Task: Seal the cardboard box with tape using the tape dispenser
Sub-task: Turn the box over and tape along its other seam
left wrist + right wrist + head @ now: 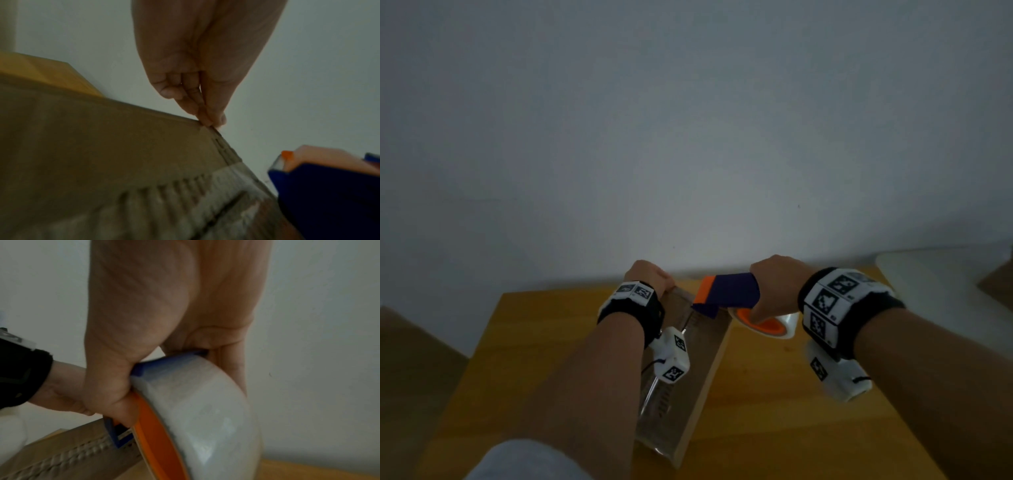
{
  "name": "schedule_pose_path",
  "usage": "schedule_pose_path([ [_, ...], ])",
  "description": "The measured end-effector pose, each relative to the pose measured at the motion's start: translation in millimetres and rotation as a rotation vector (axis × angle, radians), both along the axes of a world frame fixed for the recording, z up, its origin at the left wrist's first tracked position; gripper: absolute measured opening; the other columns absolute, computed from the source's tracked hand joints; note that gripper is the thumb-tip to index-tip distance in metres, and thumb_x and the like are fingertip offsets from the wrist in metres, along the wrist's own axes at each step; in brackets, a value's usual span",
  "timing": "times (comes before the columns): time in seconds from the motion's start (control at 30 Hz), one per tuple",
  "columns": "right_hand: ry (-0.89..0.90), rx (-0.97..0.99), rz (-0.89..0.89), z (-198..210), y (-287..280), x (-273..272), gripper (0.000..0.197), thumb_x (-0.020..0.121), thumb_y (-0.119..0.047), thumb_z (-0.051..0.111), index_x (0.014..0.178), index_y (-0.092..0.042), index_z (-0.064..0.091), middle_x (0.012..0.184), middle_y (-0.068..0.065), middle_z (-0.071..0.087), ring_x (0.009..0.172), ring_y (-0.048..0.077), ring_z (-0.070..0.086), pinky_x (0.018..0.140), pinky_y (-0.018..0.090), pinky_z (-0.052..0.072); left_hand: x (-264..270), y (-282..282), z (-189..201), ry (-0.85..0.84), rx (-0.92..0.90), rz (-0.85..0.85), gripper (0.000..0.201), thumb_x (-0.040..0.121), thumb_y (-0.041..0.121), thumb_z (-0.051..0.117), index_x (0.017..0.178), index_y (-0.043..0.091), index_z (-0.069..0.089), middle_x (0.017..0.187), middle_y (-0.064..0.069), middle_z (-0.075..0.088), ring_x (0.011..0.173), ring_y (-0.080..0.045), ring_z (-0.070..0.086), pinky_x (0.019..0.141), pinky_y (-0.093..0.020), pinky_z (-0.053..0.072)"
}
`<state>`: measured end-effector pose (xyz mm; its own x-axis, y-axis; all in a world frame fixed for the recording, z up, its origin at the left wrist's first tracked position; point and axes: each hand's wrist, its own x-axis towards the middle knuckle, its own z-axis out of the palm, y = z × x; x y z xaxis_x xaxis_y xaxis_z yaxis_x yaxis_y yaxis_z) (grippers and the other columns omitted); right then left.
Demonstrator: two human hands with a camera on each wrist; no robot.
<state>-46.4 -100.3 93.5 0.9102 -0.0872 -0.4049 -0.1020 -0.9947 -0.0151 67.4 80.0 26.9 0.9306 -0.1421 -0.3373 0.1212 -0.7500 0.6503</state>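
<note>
A: From the head view we see the cardboard box (pixel 698 349) lying lengthwise on the wooden table (pixel 544 342), a glossy strip of tape (pixel 654 394) along its top seam. Our left hand (pixel 645 277) sits at the far end, fingers hidden.

B: The left wrist view fills that in: our fingertips (pixel 207 120) are pressed together, pinching at the box's far top edge (pixel 144 146).

A: Our right hand (pixel 774 284) is wrapped tight around the tape dispenser (pixel 726 291), blue with orange, held at the box's far end.

B: Only the right wrist view shows the grip closely: the thumb lies against the orange core beside the clear tape roll (pixel 205 410), with the dispenser's blue front end (pixel 115 434) meeting the box top.
</note>
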Motion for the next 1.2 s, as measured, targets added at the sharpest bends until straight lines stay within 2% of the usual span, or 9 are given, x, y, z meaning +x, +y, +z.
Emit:
schedule_pose_path([
  [0.3,0.018,-0.035,-0.015,-3.4,7.6,7.5,0.040,0.065,-0.051,0.073,0.083,-0.019,0.055,0.068,-0.004,0.055,0.058,0.012,0.051,0.055,0.026,0.045,0.1,0.0,-2.8,-0.115,0.043,-0.034,0.018,0.081,0.020,0.070,0.094,0.010,0.078,0.105,-0.007,0.075,0.101,-0.023,0.067,0.085,-0.025,0.049],
  [0.5,0.021,-0.058,0.000,-2.3,8.2,11.3,0.043,0.065,-0.052,0.073,0.085,-0.018,0.057,0.069,-0.004,0.055,0.059,0.012,0.052,0.057,0.026,0.046,4.4,1.0,-6.9,-0.109,0.051,-0.004,0.015,0.081,0.017,0.071,0.093,0.010,0.078,0.103,-0.007,0.075,0.101,-0.023,0.068,0.089,-0.027,0.051],
  [0.57,0.021,-0.070,0.003,-3.4,8.0,12.1,0.041,0.065,-0.053,0.073,0.078,-0.020,0.053,0.068,-0.004,0.054,0.060,0.012,0.051,0.056,0.026,0.046,7.0,0.4,-9.0,-0.102,0.062,-0.012,0.014,0.082,0.016,0.070,0.091,0.010,0.078,0.100,-0.008,0.075,0.098,-0.024,0.068,0.085,-0.027,0.052],
  [0.63,0.017,-0.078,0.005,-4.3,8.1,12.5,0.041,0.065,-0.052,0.073,0.068,-0.023,0.045,0.064,-0.005,0.051,0.055,0.010,0.048,0.052,0.025,0.042,8.9,-0.7,-10.1,-0.087,0.086,-0.002,0.011,0.081,0.016,0.069,0.084,0.009,0.078,0.093,-0.010,0.075,0.085,-0.026,0.068,0.079,-0.028,0.053],
  [0.73,0.010,-0.071,0.012,-2.1,7.8,12.8,0.039,0.066,-0.052,0.073,0.076,-0.021,0.051,0.066,-0.005,0.052,0.059,0.011,0.051,0.053,0.025,0.043,10.8,-3.4,-8.4,-0.065,0.111,0.017,0.014,0.077,0.015,0.069,0.078,0.002,0.075,0.079,-0.012,0.073,0.068,-0.025,0.059,0.071,-0.032,0.056],
  [0.83,0.001,-0.078,0.026,1.6,6.3,12.2,0.042,0.066,-0.052,0.073,0.082,-0.020,0.052,0.069,-0.005,0.052,0.065,0.013,0.054,0.058,0.026,0.047,11.4,-6.5,-4.6,-0.054,0.174,0.010,0.032,0.078,0.010,0.063,0.050,0.004,0.050,0.051,-0.006,0.050,0.050,-0.021,0.046,0.047,-0.024,0.040],
  [0.9,-0.007,-0.075,0.025,2.3,5.7,12.1,0.040,0.066,-0.052,0.073,0.072,-0.023,0.046,0.067,-0.005,0.051,0.061,0.011,0.051,0.057,0.026,0.046,11.4,-7.4,-1.6,-0.072,0.193,-0.003,0.038,0.081,0.009,0.059,0.048,0.007,0.041,0.049,-0.004,0.044,0.047,-0.019,0.042,0.048,-0.024,0.036],
  [1.03,-0.016,-0.072,0.015,1.7,4.8,10.7,0.041,0.065,-0.054,0.072,0.068,-0.023,0.045,0.065,-0.006,0.052,0.055,0.009,0.047,0.054,0.025,0.043,9.6,-7.6,-1.3,-0.093,0.223,-0.059,0.022,0.082,0.011,0.058,0.061,0.004,0.058,0.061,-0.005,0.055,0.066,-0.025,0.053,0.064,-0.027,0.043],
  [1.2,0.006,-0.064,-0.008,-2.9,3.4,7.4,0.043,0.065,-0.054,0.071,0.084,-0.020,0.055,0.070,-0.004,0.056,0.062,0.013,0.053,0.058,0.027,0.047,5.6,-9.9,0.7,-0.040,0.185,-0.051,0.038,0.080,0.009,0.059,0.047,0.007,0.040,0.050,-0.005,0.043,0.048,-0.019,0.040,0.046,-0.024,0.034],
])
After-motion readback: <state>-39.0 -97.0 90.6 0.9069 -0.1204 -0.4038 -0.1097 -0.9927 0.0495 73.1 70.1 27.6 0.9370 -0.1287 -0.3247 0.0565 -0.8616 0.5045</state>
